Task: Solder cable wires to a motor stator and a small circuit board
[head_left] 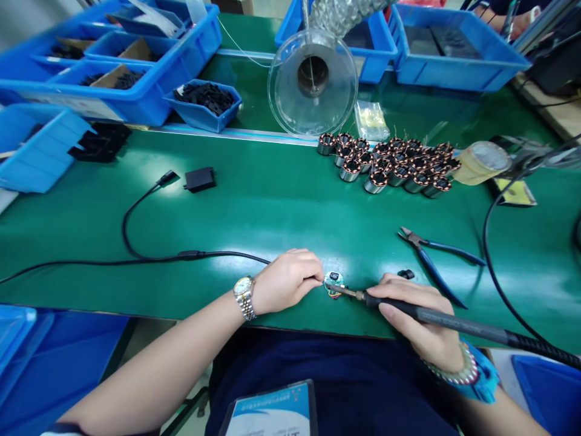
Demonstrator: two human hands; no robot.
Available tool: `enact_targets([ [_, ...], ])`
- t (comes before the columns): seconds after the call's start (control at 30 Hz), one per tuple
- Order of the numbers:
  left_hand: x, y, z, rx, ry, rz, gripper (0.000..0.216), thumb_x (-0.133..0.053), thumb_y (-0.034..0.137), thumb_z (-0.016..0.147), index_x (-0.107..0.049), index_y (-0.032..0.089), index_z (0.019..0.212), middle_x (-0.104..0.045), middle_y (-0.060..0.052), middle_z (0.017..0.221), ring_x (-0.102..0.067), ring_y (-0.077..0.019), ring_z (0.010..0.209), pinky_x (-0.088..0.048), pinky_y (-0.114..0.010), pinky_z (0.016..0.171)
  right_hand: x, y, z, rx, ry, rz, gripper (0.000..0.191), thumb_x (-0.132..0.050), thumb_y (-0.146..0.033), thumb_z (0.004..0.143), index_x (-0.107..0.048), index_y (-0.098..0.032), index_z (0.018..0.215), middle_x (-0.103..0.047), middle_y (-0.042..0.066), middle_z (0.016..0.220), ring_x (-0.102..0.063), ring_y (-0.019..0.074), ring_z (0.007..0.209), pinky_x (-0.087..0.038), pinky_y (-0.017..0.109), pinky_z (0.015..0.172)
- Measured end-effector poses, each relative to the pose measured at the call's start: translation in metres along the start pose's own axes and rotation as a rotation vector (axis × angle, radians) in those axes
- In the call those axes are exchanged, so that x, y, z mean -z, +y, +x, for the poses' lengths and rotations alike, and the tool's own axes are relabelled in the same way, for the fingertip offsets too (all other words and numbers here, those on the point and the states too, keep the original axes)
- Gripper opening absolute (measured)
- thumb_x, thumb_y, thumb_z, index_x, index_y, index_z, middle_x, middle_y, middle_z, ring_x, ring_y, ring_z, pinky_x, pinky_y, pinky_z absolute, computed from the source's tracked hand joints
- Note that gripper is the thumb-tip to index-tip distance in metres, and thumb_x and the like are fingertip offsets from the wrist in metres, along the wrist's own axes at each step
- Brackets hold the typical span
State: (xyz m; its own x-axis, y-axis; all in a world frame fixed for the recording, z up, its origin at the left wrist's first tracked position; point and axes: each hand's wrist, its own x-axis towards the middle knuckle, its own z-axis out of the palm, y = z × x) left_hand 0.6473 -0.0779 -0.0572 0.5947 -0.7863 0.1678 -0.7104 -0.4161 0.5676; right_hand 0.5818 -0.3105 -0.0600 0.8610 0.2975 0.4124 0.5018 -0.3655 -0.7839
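Note:
My right hand [422, 312] is wrapped round a soldering iron [458, 322], whose metal tip rests on a small round circuit board [334, 280]. Short coloured wires show at the board's lower edge. At the board's left side, my left hand [290, 280] is closed in a pinch. A black cable [227, 254] runs from the left into that hand, and its end is hidden by the fingers. Just above my right hand lies a small black part [406, 274]. Blue-handled cutting pliers [431, 254] lie open to the right.
Several copper-wound stators [399, 166] stand beyond the hands, near a tape roll [483, 162]. A clear fume hood [313, 85] hangs at the back. Blue bins [209, 106] line the far left. A black box [200, 180] and the cable's plug [167, 177] lie left.

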Motion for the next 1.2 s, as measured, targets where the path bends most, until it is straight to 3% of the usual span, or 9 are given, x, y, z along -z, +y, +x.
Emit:
enact_targets([
  [0.53, -0.0008, -0.0001, -0.0003, 0.011, -0.009, 0.021, 0.009, -0.051, 0.012, 0.083, -0.057, 0.013, 0.076, -0.061, -0.004, 0.080, -0.053, -0.0157, 0.077, -0.041, -0.029, 0.073, 0.0001, 0.0008, -0.0009, 0.003, 0.017, -0.035, 0.019, -0.057, -0.014, 0.077, -0.065, -0.021, 0.093, -0.068, 0.002, 0.080, -0.062, 0.0160, 0.076, -0.050, 0.030, 0.075],
  [1.0, -0.0015, -0.0010, -0.0006, -0.005, 0.007, 0.018, 0.010, -0.050, 0.013, 0.083, -0.055, 0.015, 0.075, -0.061, -0.003, 0.078, -0.052, -0.0151, 0.076, -0.041, -0.028, 0.072, 0.0033, 0.0034, -0.0042, -0.006, 0.069, -0.014, 0.018, -0.056, -0.017, 0.078, -0.066, -0.022, 0.093, -0.068, 0.003, 0.079, -0.062, 0.0185, 0.074, -0.050, 0.035, 0.072],
  [1.2, -0.0020, -0.0014, -0.0003, -0.001, 0.002, 0.021, 0.011, -0.049, 0.014, 0.084, -0.056, 0.015, 0.076, -0.061, -0.003, 0.079, -0.052, -0.0150, 0.076, -0.041, -0.029, 0.073, -0.0031, 0.0056, -0.0085, -0.041, 0.201, 0.055, 0.027, -0.054, -0.017, 0.081, -0.060, -0.023, 0.106, -0.065, 0.002, 0.073, -0.063, 0.0182, 0.073, -0.052, 0.035, 0.070],
])
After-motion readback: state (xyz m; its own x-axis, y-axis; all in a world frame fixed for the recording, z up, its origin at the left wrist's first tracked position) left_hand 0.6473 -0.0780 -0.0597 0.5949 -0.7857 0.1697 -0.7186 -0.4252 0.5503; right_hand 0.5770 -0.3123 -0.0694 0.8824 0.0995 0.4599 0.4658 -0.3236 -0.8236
